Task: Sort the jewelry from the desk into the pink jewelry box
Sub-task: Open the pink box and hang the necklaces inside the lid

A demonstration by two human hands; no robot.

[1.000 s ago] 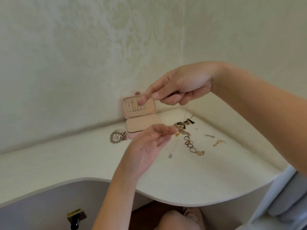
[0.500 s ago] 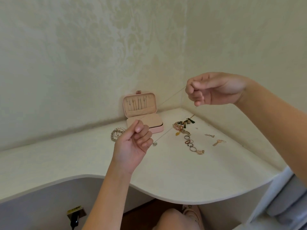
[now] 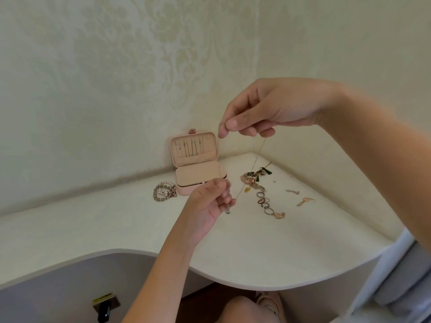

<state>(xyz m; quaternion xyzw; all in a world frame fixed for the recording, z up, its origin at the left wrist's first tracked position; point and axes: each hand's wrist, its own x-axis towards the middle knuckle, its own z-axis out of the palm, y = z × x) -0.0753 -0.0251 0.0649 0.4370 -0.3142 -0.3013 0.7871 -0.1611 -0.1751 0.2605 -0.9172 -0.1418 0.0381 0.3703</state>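
**A:** From where is the scene taken?

**B:** A single wide-angle view is given. It is worn on the person's head and looks out over the curved front edge of the surface (image 3: 268, 252).

**A:** Which way is it faced?

**B:** It is aimed forward and down, into the corner where two wallpapered walls (image 3: 93, 89) meet. The open pink jewelry box (image 3: 198, 176) is seen at the back, near the middle of the frame.

**A:** How near is it held?

**B:** Close. The left hand (image 3: 205, 203) and the right hand (image 3: 275, 110) are caught large in mid-frame, and a knee (image 3: 242, 308) is seen at the bottom edge.
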